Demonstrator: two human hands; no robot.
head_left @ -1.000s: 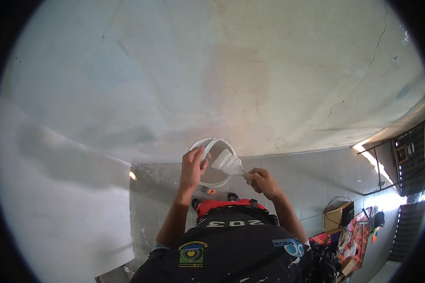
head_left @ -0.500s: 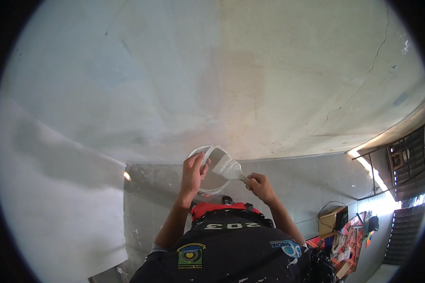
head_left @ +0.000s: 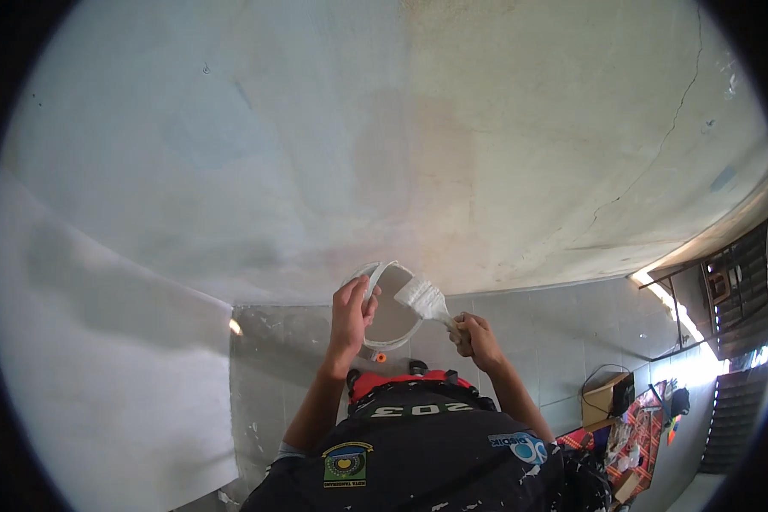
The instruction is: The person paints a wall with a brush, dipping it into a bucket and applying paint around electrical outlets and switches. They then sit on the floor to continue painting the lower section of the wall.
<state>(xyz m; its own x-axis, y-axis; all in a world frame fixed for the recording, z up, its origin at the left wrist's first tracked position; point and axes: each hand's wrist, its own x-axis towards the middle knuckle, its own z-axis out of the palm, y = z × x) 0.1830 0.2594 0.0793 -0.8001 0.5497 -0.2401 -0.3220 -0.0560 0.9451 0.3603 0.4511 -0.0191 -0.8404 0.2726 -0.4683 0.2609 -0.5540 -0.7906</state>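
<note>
My left hand [head_left: 351, 317] is closed on the white bucket [head_left: 390, 343] at its left side, with the fingers curled over a pale strip that crosses the top. Greyish-white paint [head_left: 387, 309] shows inside. A wide paintbrush [head_left: 424, 300] is gripped by its handle in my right hand [head_left: 478, 339]. Its bristles are thickly coated in white and overlap the bucket's right rim in this view. Both hands are in front of my dark, paint-flecked shirt [head_left: 427, 435].
A large pale wall [head_left: 520, 154] rises ahead, with a long crack at right. Another white wall [head_left: 128, 358] stands at left. Grey tiled floor [head_left: 529, 333] lies below. At right are a box [head_left: 604, 401], a red patterned mat [head_left: 650, 427] with items, and louvred windows [head_left: 734, 401].
The brush has shifted slightly right and up, from over the paint to the bucket's right rim. My right hand has moved a little right; the left keeps its hold on the bucket.
</note>
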